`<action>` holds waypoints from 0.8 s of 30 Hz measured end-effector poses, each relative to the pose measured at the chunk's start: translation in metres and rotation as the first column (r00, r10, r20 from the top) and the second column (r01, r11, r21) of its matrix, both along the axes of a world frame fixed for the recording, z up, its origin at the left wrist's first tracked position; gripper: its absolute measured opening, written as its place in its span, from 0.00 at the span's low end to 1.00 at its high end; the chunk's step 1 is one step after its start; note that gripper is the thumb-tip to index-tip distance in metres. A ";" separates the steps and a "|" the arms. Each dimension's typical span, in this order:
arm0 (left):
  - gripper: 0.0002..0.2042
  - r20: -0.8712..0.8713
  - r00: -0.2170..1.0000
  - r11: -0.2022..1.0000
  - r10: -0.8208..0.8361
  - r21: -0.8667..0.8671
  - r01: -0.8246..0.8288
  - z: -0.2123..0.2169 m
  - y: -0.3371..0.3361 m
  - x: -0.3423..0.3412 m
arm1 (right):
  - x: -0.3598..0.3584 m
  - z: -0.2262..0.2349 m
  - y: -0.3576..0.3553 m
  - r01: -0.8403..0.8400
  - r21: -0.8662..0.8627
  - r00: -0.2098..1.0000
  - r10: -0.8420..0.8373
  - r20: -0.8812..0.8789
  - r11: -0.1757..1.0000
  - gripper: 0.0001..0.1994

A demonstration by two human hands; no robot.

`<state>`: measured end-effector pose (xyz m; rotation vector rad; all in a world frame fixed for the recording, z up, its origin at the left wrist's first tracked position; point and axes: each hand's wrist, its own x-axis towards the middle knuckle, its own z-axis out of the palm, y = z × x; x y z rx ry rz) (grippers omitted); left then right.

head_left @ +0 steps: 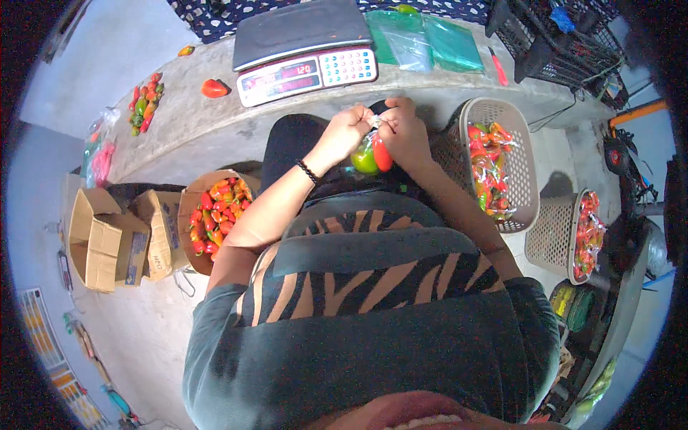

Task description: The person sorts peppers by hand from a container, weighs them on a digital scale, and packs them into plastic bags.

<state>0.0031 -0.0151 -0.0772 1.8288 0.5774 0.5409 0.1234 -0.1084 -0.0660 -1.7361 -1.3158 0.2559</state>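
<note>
A small clear plastic bag of peppers (pixel 367 159), green and red ones, hangs between my two hands over my lap. My left hand (pixel 345 135), with a dark beaded bracelet at its wrist, pinches the gathered neck of the bag. Beside it my right hand (pixel 403 136) grips the same twisted neck from the other side. The fingers of both hands are closed and almost touching. Just beyond them, on the counter, stands a digital scale (pixel 304 50) with a dark flat pan and a lit display.
A concrete counter (pixel 179 129) curves ahead, holding loose peppers (pixel 145 104), one red pepper (pixel 214 88), green plastic bags (pixel 451 43) and a red-handled knife (pixel 498 67). Left stands a cardboard box of peppers (pixel 215 218); right, two baskets (pixel 522 165) (pixel 552 240) with bagged peppers. Black crates (pixel 555 54) sit far right.
</note>
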 end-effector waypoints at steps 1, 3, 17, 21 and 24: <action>0.04 0.078 0.995 0.922 -0.059 -0.377 0.084 -0.002 0.001 -0.001 | -0.001 0.001 0.000 -0.004 0.000 0.999 0.004 0.034 1.000 0.18; 0.04 0.126 0.986 0.860 -0.108 -0.486 0.156 -0.007 0.006 -0.005 | -0.003 0.004 -0.002 -0.008 -0.012 0.999 0.008 -0.031 1.000 0.14; 0.04 0.303 0.953 0.493 0.008 -0.830 0.260 -0.011 0.002 0.000 | -0.003 0.025 -0.009 -0.069 -0.041 0.987 0.074 0.145 0.997 0.07; 0.04 0.348 0.936 0.567 0.058 -0.783 0.257 -0.001 -0.015 0.005 | 0.010 0.024 -0.011 -0.117 -0.164 0.989 0.101 -0.106 0.980 0.09; 0.04 0.356 0.933 0.560 0.058 -0.785 0.265 0.003 -0.016 0.003 | 0.017 0.014 -0.007 -0.152 -0.162 0.958 0.105 -0.268 0.975 0.09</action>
